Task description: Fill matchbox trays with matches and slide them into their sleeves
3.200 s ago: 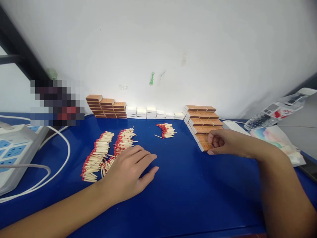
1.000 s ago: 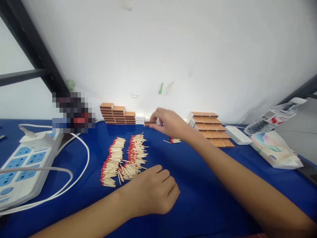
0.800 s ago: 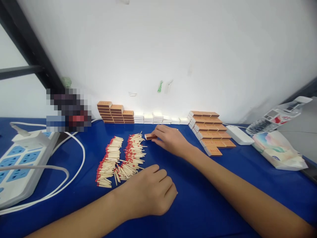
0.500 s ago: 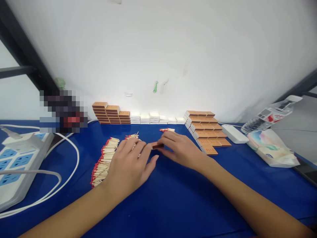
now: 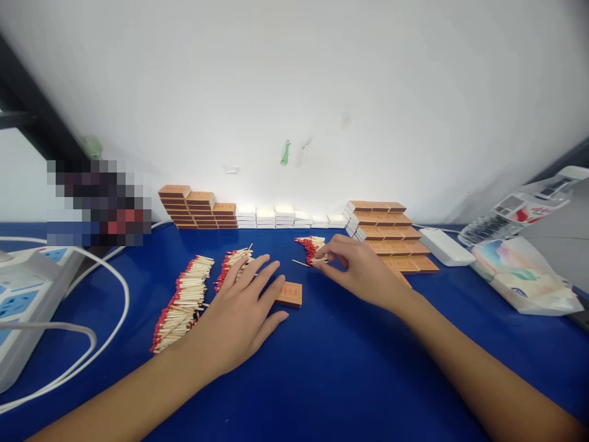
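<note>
My left hand [image 5: 243, 313] is spread open, palm down, over the left end of a closed orange matchbox [image 5: 291, 293] lying flat. Whether its fingers touch the box is hidden. Under and behind those fingers lies a middle pile of red-tipped matches [image 5: 227, 267], partly covered. Left of the hand runs a long row of matches [image 5: 186, 294]. My right hand [image 5: 352, 264] pinches thumb and forefinger together at the right end of a small match pile [image 5: 310, 245], on matches there. A single match [image 5: 300, 263] sticks out to the left beside the fingertips.
Along the wall stand stacked matchboxes [image 5: 184, 209], white box stacks [image 5: 284, 216] and stepped matchboxes [image 5: 381, 233]. At the right are a white device [image 5: 444, 247], a tissue pack [image 5: 524, 276] and a plastic bottle [image 5: 519, 209]. A power strip [image 5: 27, 294] with looping cables occupies the left.
The matchbox that was between both hands now lies flat by my left hand. My right hand has let go of it and moved right to the small match pile. My left fingers have spread.
</note>
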Tool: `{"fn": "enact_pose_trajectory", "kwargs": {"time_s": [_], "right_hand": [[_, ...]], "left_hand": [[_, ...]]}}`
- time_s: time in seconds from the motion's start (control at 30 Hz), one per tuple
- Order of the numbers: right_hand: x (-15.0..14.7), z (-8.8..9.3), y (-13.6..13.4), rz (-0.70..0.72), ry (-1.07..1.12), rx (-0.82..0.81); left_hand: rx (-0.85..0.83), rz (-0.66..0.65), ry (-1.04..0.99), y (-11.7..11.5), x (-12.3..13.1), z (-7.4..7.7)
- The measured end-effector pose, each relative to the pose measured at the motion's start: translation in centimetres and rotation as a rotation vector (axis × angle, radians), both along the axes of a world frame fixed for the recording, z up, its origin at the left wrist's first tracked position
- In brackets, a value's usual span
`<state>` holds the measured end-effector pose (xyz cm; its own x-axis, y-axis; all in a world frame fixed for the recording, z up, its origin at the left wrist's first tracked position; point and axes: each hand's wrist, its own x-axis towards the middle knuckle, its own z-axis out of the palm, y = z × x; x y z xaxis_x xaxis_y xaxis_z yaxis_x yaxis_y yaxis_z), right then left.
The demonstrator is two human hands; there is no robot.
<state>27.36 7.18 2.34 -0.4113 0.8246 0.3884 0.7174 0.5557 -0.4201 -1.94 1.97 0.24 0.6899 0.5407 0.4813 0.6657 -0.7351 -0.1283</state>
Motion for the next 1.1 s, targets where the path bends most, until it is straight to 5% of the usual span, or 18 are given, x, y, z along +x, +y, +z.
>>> {"fn": "enact_pose_trajectory", "kwargs": {"time_s": [0.2,0.57,0.8,0.93,1.1], "right_hand": [[-2.4,-2.5,0.1,-0.025,-0.067,-0.001],[-1.4,-1.7,-0.4,-0.008,-0.126,-0.055],[-1.2,-0.4,6.6,-0.21,-0.068,0.096],[-2.0,0.4,10.9,-0.189,-0.098,0.076],[-2.5,1.4,12.2,-0.131,-0.129,0.078]], "left_hand": [[-0.025,-0.036,0.004,0.2,-0.1,0.7],[-0.071,-0.031,-0.019,0.0,-0.3,1.2],[-0.035,-0.034,0.0,0.0,-0.3,1.1],[-0.026,-0.036,-0.003,0.1,-0.4,1.0],[0.02,-0.041,-0.044,0.1,-0.4,1.2]]}}
